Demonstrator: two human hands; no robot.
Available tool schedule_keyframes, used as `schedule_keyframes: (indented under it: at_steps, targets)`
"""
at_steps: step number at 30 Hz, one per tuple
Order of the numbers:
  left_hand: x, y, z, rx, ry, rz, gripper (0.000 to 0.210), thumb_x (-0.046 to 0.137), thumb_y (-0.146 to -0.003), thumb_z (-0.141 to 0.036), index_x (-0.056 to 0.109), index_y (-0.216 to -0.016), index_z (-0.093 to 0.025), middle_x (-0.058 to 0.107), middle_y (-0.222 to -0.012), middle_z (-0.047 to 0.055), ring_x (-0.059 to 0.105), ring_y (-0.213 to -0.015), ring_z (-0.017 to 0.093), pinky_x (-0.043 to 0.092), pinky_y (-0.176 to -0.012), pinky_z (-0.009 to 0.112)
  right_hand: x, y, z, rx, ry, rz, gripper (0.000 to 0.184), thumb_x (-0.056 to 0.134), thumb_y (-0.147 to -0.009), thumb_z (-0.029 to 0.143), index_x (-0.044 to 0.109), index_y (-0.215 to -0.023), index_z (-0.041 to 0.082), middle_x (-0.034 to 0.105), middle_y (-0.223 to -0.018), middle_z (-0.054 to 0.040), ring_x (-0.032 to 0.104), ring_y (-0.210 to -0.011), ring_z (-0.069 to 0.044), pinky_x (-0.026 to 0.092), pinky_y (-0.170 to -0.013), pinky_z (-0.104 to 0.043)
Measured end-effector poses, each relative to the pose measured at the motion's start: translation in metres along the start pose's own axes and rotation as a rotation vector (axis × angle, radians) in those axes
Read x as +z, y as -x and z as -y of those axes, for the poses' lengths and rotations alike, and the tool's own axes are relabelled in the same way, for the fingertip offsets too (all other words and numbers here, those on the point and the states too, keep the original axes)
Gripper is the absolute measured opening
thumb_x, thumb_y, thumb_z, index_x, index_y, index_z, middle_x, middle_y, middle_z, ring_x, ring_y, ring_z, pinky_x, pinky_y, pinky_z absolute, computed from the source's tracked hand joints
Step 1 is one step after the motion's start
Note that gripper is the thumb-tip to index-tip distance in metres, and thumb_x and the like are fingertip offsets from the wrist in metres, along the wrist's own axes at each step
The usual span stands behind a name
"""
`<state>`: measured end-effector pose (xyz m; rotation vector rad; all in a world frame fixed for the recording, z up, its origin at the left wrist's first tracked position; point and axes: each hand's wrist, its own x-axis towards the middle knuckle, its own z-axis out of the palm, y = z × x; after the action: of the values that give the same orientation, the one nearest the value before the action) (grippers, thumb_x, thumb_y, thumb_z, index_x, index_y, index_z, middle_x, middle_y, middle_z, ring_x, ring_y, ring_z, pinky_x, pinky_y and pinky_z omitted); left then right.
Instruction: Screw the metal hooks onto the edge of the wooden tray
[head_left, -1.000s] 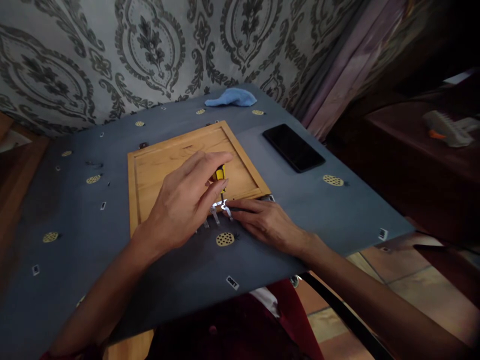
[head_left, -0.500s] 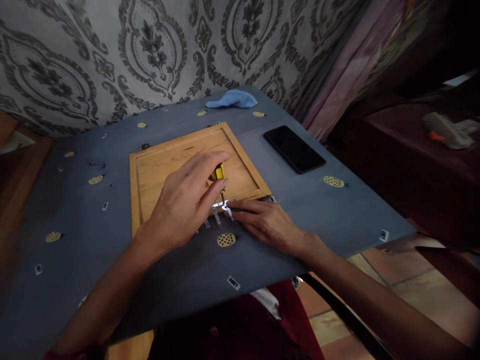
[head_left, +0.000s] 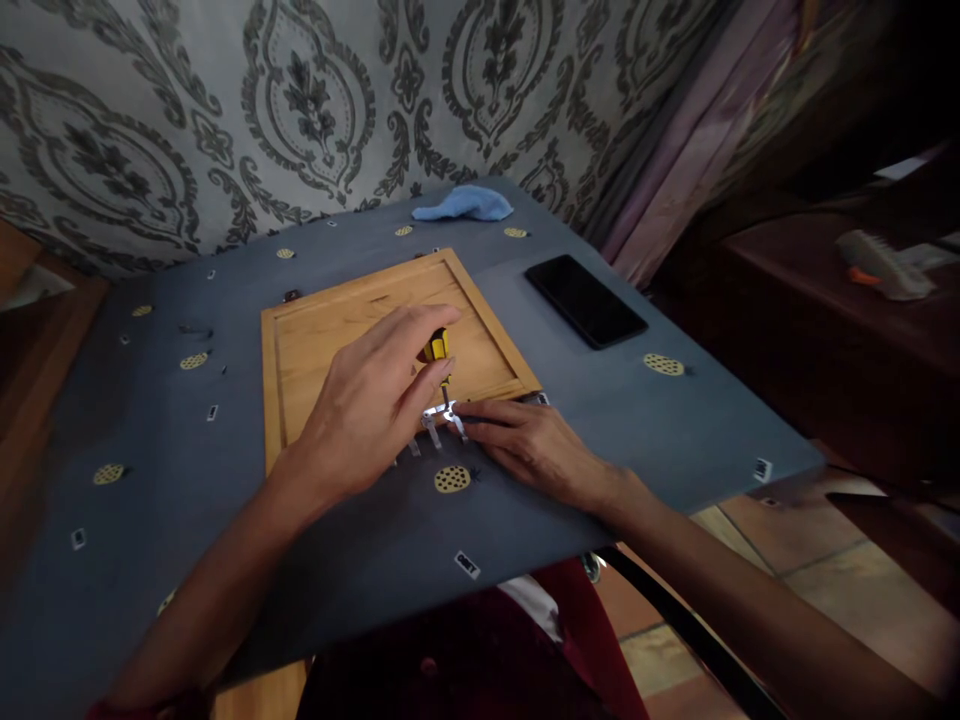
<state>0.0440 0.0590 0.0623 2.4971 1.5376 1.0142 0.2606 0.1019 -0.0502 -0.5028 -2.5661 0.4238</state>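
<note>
My left hand [head_left: 375, 395] is closed on a yellow and black screwdriver [head_left: 439, 346], which stands nearly upright with its tip down at a shiny metal bracket [head_left: 450, 412]. That bracket sits at the near edge of a framed wooden panel [head_left: 352, 335] lying flat on the table. From the right, my right hand [head_left: 536, 445] has its fingertips pressed at the bracket, beside the screwdriver tip; what they pinch there is too small to make out. Several thin metal prongs [head_left: 433, 434] stick out from the panel's near edge toward me.
A grey table cover [head_left: 600, 420] with pineapple prints lies under everything. To the panel's right is a black smartphone [head_left: 586, 300], and a blue cloth [head_left: 466, 204] lies at the back. Patterned wallpaper [head_left: 315, 110] rises behind the table. A small dark object [head_left: 291, 296] touches the panel's far edge.
The camera view has shifted slightly. Both hands, the screwdriver and the panel keep nearly the same positions.
</note>
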Motion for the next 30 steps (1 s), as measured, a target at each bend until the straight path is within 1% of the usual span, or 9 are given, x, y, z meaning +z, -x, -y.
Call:
schedule_keyframes:
  at_steps: [2,5,8,12,15,19,22,27,30]
  targets:
    - [0.0017,0.0008,0.0011,-0.004,-0.023,-0.005,0.027,0.057,-0.096,-0.018,0.057,-0.123,-0.017,0.067,-0.114,0.006,0.066,-0.092,0.014,0.056,-0.085,0.028,0.0002,0.0004,-0.0004,0.0,0.002,0.006,0.032,0.047,-0.098,0.01,0.071,-0.118,0.017,0.068,-0.129,-0.012,0.071,-0.108,-0.025,0.063,-0.084,-0.04]
    - [0.0043,0.0019,0.003,0.013,-0.088,-0.036,0.026,0.059,-0.097,-0.027,0.059,-0.121,-0.016,0.065,-0.1,0.005,0.064,-0.081,0.014,0.055,-0.077,0.029,0.0015,0.0017,-0.0015,0.005,0.01,0.019,0.033,0.048,-0.097,0.01,0.07,-0.119,0.018,0.068,-0.13,-0.011,0.071,-0.108,-0.024,0.063,-0.084,-0.039]
    - [0.0032,0.0017,0.0026,0.031,-0.072,-0.048,0.022,0.059,-0.097,-0.024,0.061,-0.118,-0.018,0.063,-0.093,0.003,0.063,-0.08,0.014,0.054,-0.075,0.028,0.003,0.0029,-0.0024,0.014,0.02,0.019,0.032,0.049,-0.097,0.011,0.07,-0.119,0.02,0.068,-0.13,-0.0098,0.071,-0.108,-0.023,0.062,-0.085,-0.038]
    - [-0.0018,0.0,0.0,0.013,-0.013,-0.025,0.025,0.06,-0.094,-0.013,0.061,-0.118,-0.019,0.067,-0.105,0.004,0.065,-0.091,0.014,0.054,-0.084,0.028,0.0028,0.0033,-0.0017,0.007,0.018,-0.006,0.031,0.048,-0.098,0.012,0.07,-0.118,0.02,0.069,-0.129,-0.0095,0.071,-0.109,-0.022,0.063,-0.085,-0.037]
    - [-0.0024,-0.0006,0.0003,0.001,-0.024,-0.027,0.023,0.06,-0.094,-0.014,0.06,-0.117,-0.018,0.068,-0.112,0.005,0.067,-0.096,0.015,0.054,-0.087,0.028,0.0014,0.0028,-0.0009,0.001,0.009,-0.014,0.032,0.046,-0.099,0.012,0.071,-0.117,0.019,0.069,-0.128,-0.0099,0.071,-0.107,-0.023,0.063,-0.083,-0.037]
    - [0.0005,0.0005,0.0033,-0.007,-0.086,-0.025,0.021,0.06,-0.096,-0.022,0.06,-0.116,-0.018,0.068,-0.106,0.005,0.066,-0.091,0.016,0.054,-0.081,0.029,0.0006,0.0018,-0.0003,0.005,0.003,-0.007,0.031,0.046,-0.099,0.013,0.071,-0.117,0.019,0.069,-0.128,-0.0106,0.072,-0.107,-0.024,0.064,-0.084,-0.039]
    - [0.0005,0.0012,0.0035,-0.002,-0.099,-0.037,0.019,0.062,-0.095,-0.021,0.061,-0.113,-0.018,0.069,-0.102,0.004,0.066,-0.088,0.016,0.053,-0.079,0.028,0.0008,0.0012,0.0002,0.01,0.01,-0.011,0.032,0.047,-0.099,0.013,0.071,-0.117,0.02,0.069,-0.127,-0.0102,0.072,-0.106,-0.023,0.063,-0.083,-0.039]
    - [-0.0037,0.0012,-0.0001,0.038,-0.056,-0.013,0.024,0.06,-0.094,-0.014,0.06,-0.117,-0.019,0.07,-0.113,0.005,0.067,-0.104,0.017,0.055,-0.087,0.029,0.002,0.0006,-0.0002,-0.004,0.013,-0.025,0.031,0.048,-0.098,0.011,0.072,-0.116,0.019,0.07,-0.126,-0.0101,0.072,-0.106,-0.022,0.063,-0.082,-0.036]
    - [-0.004,0.0008,-0.0006,0.047,-0.06,-0.013,0.024,0.061,-0.094,-0.014,0.06,-0.117,-0.019,0.071,-0.115,0.005,0.068,-0.106,0.017,0.056,-0.089,0.03,0.0028,0.0007,-0.0009,-0.011,0.017,-0.033,0.029,0.048,-0.098,0.012,0.072,-0.114,0.017,0.07,-0.126,-0.0111,0.072,-0.106,-0.023,0.063,-0.082,-0.036]
